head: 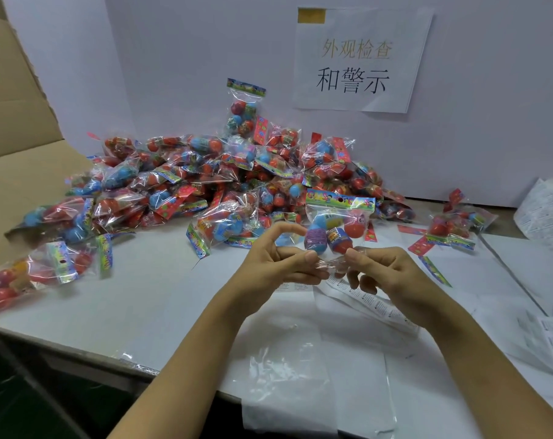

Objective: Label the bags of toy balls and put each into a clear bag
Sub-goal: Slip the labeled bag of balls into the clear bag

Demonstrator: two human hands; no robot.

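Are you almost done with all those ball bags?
Not nearly. Nothing clearly finished shows. In hand: the left hand and right hand pinch the bottom of one ball bag, held upright. Left to do: the big pile waits behind, label sheets and empty clear bags lie in front.

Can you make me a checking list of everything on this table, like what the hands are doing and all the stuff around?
Surface: white table, with clear bags lying flat near the front edge.
Job's things: one bag of toy balls held up above the table; big pile of ball bags behind it; label sheets under the hands.
Clutter: loose ball bags at left and at right.
Hands: left hand and right hand both pinch the held bag's bottom edge.
Cables: nothing seen.
Surroundings: white board with a paper sign; cardboard box flap at left.
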